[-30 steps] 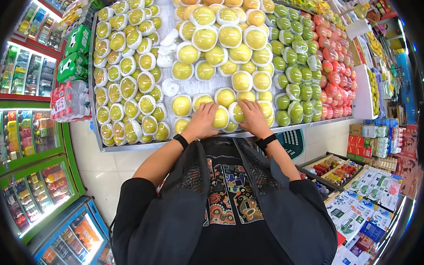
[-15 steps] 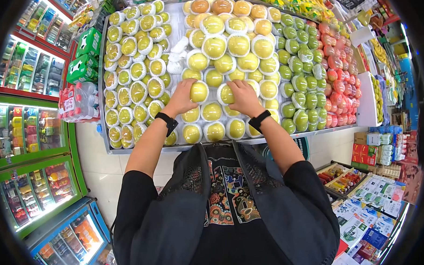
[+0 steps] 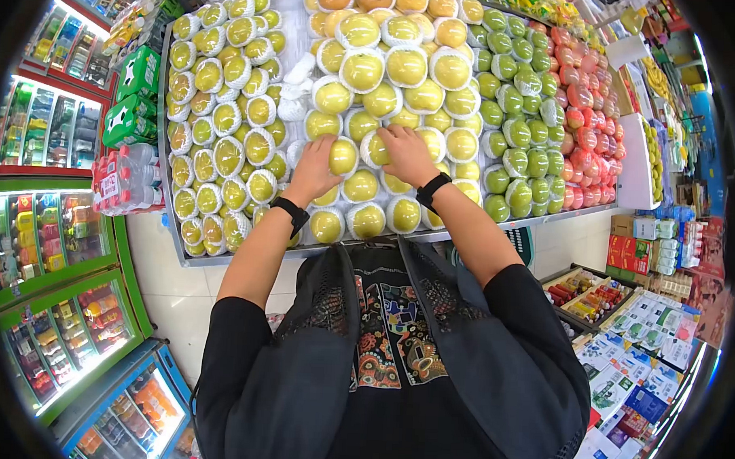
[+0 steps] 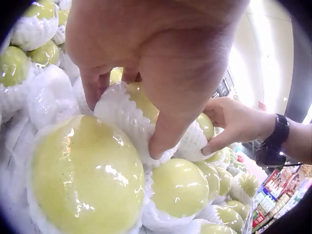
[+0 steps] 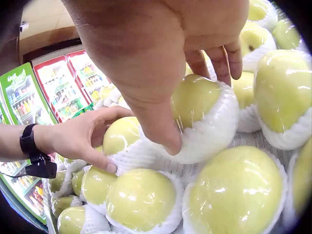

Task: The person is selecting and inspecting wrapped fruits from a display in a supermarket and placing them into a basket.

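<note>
Left hand (image 3: 311,169) gripped yellow fruit (image 3: 342,157); right hand (image 3: 408,156) gripped second fruit (image 3: 377,149). Shiny wrap (image 5: 197,100) looked slippery, could make fruit drop. Bump could roll near fruits (image 3: 366,220).

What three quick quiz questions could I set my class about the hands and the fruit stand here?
1. What does the left hand hold?
2. True or false: the red fruit lies toward the right end of the stand, as the person faces it.
3. What colour are the wristbands? A) white B) black C) red

Key:
1. A yellow-green fruit in a white foam net.
2. True.
3. B.
</note>
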Demonstrator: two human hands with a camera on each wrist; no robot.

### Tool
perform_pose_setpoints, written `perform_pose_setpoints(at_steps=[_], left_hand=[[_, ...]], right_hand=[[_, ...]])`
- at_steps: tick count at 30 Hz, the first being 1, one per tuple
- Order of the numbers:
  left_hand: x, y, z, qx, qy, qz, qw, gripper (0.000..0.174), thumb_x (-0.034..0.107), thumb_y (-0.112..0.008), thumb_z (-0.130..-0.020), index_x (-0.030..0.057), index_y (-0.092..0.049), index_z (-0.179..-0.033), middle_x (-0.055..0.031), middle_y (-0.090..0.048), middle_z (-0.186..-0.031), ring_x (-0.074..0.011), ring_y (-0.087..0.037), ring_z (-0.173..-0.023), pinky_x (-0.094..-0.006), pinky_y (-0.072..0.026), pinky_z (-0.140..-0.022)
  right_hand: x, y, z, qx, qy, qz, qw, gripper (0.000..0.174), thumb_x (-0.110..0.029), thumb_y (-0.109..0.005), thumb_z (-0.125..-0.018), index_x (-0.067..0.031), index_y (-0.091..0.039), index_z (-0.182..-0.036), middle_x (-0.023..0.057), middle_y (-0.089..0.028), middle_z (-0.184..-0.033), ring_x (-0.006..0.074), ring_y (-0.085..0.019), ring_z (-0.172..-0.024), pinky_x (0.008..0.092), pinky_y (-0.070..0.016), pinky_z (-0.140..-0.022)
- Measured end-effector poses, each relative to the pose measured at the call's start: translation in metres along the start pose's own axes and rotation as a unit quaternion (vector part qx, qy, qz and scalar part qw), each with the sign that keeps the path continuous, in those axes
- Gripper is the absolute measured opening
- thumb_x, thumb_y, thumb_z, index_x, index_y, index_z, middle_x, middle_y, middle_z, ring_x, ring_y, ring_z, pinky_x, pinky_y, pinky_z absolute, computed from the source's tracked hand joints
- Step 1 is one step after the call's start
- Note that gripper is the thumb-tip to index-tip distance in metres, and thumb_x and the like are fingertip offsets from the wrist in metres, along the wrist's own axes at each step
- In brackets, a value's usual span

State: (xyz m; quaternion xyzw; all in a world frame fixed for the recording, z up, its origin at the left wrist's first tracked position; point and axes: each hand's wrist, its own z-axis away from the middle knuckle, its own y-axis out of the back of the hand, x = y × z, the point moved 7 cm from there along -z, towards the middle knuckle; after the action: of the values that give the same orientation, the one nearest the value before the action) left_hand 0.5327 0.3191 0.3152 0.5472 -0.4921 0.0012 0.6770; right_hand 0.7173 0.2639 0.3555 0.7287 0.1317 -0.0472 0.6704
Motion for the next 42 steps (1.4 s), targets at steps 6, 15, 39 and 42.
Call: perform_pose_setpoints(at_steps=[6, 15, 39, 42], left_hand=[[0.005, 0.003, 0.005, 0.008, 0.005, -0.029, 1.0, 0.085, 0.009, -0.085, -0.062, 0.0026, -0.045, -0.137, -0.0188, -0.051, -0.136, -0.042, -0.049, -0.12, -0.0468, -0.0418, -0.104], [0.01, -0.005, 0.003, 0.029, 0.025, -0.106, 0.994, 0.087, 0.006, -0.084, -0.063, 0.0001, -0.042, -0.139, -0.0201, -0.047, -0.141, -0.043, -0.048, -0.121, -0.0466, -0.043, -0.105], [0.023, 0.009, 0.076, -0.126, -0.05, -0.164, 0.977, 0.092, 0.017, -0.081, -0.075, 0.0082, -0.033, -0.153, -0.0187, -0.019, -0.163, -0.0429, -0.024, -0.148, -0.0515, -0.0339, -0.115], [0.012, 0.005, 0.082, -0.128, -0.032, -0.145, 0.981, 0.091, 0.019, -0.082, -0.075, 0.0099, -0.034, -0.153, -0.0167, -0.019, -0.163, -0.0414, -0.023, -0.149, -0.0511, -0.0321, -0.116]], right_hand=[[-0.019, -0.009, -0.005, 0.012, 0.034, 0.047, 0.998, 0.06, -0.019, -0.087, -0.061, -0.0098, -0.064, -0.116, 0.0114, -0.061, -0.108, 0.0317, -0.06, -0.104, 0.0439, -0.0481, -0.087], [-0.019, -0.019, -0.013, -0.031, 0.008, 0.055, 0.998, 0.052, -0.023, -0.087, -0.062, -0.0078, -0.065, -0.106, 0.0131, -0.063, -0.109, 0.032, -0.06, -0.104, 0.0466, -0.0507, -0.088], [0.09, 0.021, 0.029, -0.047, -0.032, -0.141, 0.988, 0.075, -0.007, -0.082, -0.065, -0.0086, -0.052, -0.134, 0.0203, -0.058, -0.125, 0.0414, -0.059, -0.112, 0.046, -0.0514, -0.093], [0.084, 0.012, 0.023, -0.032, 0.0, -0.163, 0.986, 0.076, -0.01, -0.083, -0.065, -0.008, -0.051, -0.134, 0.0209, -0.059, -0.123, 0.0412, -0.06, -0.111, 0.0467, -0.052, -0.091]])
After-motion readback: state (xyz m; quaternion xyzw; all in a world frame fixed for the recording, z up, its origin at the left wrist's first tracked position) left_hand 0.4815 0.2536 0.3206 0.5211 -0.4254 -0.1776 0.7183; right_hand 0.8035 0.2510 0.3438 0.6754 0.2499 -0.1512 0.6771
